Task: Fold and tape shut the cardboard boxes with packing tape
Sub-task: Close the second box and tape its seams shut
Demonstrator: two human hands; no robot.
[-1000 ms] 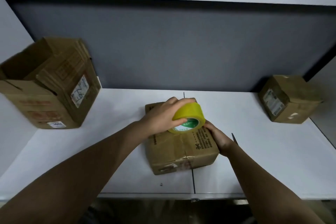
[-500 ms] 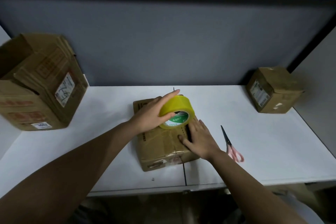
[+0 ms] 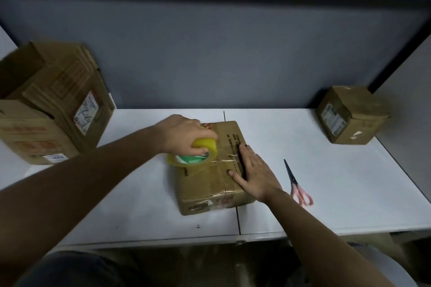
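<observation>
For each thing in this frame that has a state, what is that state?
Middle box: flaps closed, tape across the top.
Tape roll: gripped by the left hand, at the box's left edge.
Right hand: flat, pressing the box top.
Scissors: closed, lying on the table.
Left box: open.
Right box: closed.
</observation>
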